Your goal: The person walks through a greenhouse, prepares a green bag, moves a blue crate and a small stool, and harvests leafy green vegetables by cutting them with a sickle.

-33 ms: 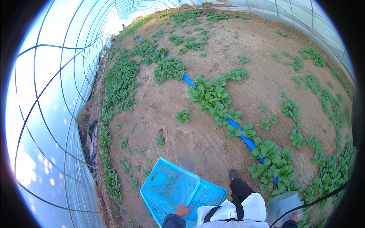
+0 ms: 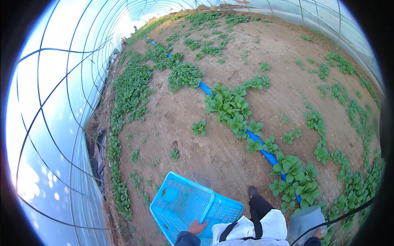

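Note:
My left hand (image 2: 198,227) is closed over the rim of a blue plastic crate (image 2: 214,200). The crate has slotted, perforated walls and handle holes, and it tilts beside my legs with no load showing inside. Low on the right, my right hand (image 2: 318,233) is closed at the edge of a grey, translucent plastic container (image 2: 305,221). Much of that hand's grip is hidden at the picture's lower edge. A white cloth or bag with black straps (image 2: 242,227) hangs at my front, between the two hands.
Leafy green plants (image 2: 291,166) grow along a blue hose (image 2: 269,157) across bare soil. A dense plant row (image 2: 130,88) lines the left side, beside the plastic greenhouse wall (image 2: 53,135) with its hoops. A person (image 2: 123,42) stands far off. A black cord (image 2: 349,214) crosses lower right.
The view has shifted slightly, so the plants and hose sit a little farther right and lower. The crate has moved slightly left in the picture; both hands keep their places.

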`<act>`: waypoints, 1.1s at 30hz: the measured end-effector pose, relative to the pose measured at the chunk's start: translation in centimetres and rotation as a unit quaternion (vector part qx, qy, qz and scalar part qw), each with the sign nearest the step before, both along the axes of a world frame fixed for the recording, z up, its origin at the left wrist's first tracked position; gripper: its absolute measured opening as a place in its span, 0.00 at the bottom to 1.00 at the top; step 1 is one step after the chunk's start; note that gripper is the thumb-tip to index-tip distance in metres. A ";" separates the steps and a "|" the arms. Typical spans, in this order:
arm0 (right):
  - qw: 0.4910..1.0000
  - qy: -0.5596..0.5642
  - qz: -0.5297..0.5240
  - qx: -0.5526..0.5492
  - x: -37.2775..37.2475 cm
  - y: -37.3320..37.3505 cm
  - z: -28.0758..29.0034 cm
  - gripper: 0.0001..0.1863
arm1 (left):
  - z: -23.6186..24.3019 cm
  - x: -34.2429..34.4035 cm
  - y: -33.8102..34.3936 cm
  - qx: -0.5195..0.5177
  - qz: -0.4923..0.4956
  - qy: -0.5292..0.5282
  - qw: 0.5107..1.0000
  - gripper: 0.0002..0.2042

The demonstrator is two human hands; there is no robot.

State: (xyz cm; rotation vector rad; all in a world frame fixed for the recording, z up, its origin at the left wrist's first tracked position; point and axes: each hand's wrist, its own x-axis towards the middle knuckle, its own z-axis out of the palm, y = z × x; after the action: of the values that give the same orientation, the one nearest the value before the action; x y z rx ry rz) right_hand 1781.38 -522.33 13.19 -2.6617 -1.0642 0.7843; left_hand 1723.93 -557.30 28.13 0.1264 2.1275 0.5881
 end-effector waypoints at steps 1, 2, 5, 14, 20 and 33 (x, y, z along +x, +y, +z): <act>1.000 0.017 0.011 -0.008 -3.5 2.7 0.2 0.31 | 0.7 -1.6 0.5 -0.024 0.012 0.024 0.999 0.17; 0.999 0.029 0.027 -0.020 -6.5 5.1 1.0 0.31 | 1.5 -2.9 0.6 -0.024 0.054 0.031 0.998 0.16; 0.992 0.096 0.034 0.076 -10.8 12.8 -1.1 0.30 | 2.8 -6.3 2.2 0.026 0.178 0.036 0.983 0.15; 0.903 0.367 0.113 0.191 -36.4 25.0 3.0 0.29 | 10.7 -19.0 5.2 0.071 0.273 0.070 0.957 0.14; 0.924 0.314 0.125 0.179 -47.0 30.8 2.4 0.25 | 8.0 -28.8 7.9 0.050 0.260 0.068 0.962 0.14; 0.918 0.096 0.305 0.233 -74.6 40.9 3.3 0.30 | -1.1 -48.3 5.7 0.114 0.333 -0.025 0.936 0.18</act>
State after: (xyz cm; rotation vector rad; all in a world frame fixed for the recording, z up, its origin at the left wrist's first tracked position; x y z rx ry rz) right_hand 1706.79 -481.48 16.52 -1.8207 -1.7881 0.7390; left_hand 1675.66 -551.56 27.08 -0.4981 2.0226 1.2166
